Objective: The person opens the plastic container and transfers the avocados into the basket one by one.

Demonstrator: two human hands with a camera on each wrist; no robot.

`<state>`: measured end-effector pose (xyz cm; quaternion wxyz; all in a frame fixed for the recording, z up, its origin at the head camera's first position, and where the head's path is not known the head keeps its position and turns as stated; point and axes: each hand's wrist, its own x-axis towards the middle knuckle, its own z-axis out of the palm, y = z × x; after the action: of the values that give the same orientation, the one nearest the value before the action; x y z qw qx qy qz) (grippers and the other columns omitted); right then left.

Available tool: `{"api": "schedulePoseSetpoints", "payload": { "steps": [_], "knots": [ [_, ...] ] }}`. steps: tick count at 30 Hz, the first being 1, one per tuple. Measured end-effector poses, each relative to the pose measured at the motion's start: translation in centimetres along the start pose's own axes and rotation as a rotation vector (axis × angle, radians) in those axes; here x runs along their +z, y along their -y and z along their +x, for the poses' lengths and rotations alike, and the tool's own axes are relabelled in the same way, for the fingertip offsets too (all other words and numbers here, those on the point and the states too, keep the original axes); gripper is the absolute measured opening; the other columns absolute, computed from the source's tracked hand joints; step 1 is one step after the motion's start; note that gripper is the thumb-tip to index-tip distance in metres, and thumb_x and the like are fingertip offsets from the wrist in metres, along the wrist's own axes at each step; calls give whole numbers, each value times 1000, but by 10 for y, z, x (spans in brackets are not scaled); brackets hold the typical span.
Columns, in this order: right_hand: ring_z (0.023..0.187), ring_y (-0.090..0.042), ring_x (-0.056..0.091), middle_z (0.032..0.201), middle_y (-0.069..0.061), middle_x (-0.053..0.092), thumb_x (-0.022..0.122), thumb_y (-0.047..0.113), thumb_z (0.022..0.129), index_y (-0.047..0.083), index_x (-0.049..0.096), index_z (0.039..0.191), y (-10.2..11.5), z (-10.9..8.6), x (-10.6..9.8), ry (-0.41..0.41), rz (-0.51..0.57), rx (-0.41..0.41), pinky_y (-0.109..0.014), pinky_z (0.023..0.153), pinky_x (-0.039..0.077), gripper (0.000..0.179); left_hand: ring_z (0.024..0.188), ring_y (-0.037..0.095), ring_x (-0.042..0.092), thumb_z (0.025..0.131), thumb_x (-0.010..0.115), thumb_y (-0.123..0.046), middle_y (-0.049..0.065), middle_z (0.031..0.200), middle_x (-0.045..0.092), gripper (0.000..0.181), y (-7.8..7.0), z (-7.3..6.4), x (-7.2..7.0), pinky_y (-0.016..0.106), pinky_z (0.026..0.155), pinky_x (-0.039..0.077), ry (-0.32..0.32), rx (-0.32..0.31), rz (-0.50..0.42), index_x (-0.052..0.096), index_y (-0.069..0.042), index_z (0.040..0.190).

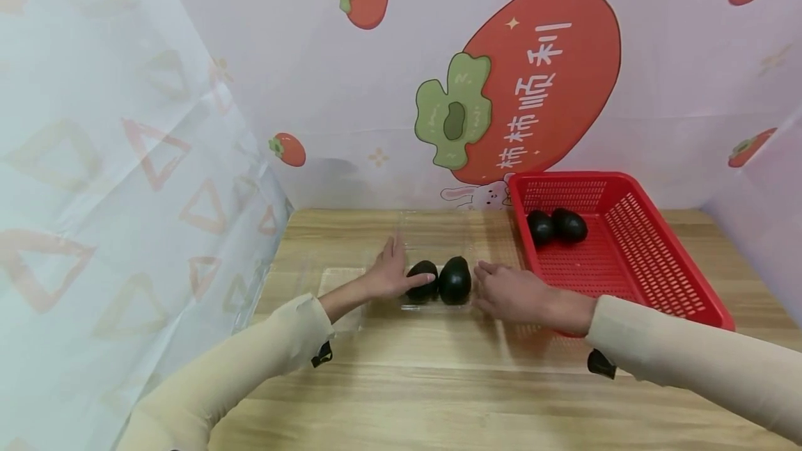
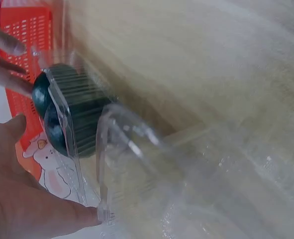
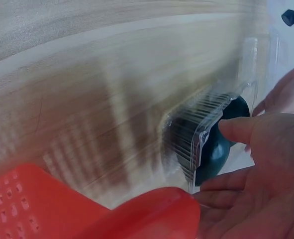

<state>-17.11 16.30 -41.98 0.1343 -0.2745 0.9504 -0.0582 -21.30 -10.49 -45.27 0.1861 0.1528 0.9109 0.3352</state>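
Two dark green avocados, a left one (image 1: 421,289) and a right one (image 1: 455,280), sit side by side in a clear plastic box (image 3: 206,122) with ribbed sides. The box's clear lid (image 1: 434,227) lies folded back toward the wall. At the box's left side is my left hand (image 1: 390,273), fingers extended and thumb over the left avocado. My right hand (image 1: 509,292) is at the right side, its fingers loosely spread beside the right avocado. In the right wrist view that thumb (image 3: 236,130) reaches over the box rim; whether it touches the fruit, I cannot tell.
On the right stands a red perforated basket (image 1: 658,246) with more avocados (image 1: 569,225) in its far left corner. Another clear plastic container (image 1: 341,280) lies left of the box, partly behind my left forearm. A printed backdrop (image 1: 363,89) rises behind the wooden table (image 1: 407,395).
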Motion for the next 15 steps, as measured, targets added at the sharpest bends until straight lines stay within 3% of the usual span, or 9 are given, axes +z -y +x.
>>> {"api": "schedulePoseSetpoints", "payload": {
  "steps": [7,15],
  "knots": [
    [137,-45,57,153,-28,54,73,34,101,-8,55,149,-1,2,-7,-2,36,39,-58,104,53,66,161,49,1,97,73,-54,32,173,-7,119,0,-9,7,62,127,18,1,19,69,-4,6,167],
    [128,-44,64,147,-28,59,78,36,98,-8,56,148,-3,5,-17,-68,36,19,-55,96,58,70,160,49,3,95,75,-54,32,173,-8,119,1,-18,17,62,126,21,-5,46,105,2,8,166]
  ]
}}
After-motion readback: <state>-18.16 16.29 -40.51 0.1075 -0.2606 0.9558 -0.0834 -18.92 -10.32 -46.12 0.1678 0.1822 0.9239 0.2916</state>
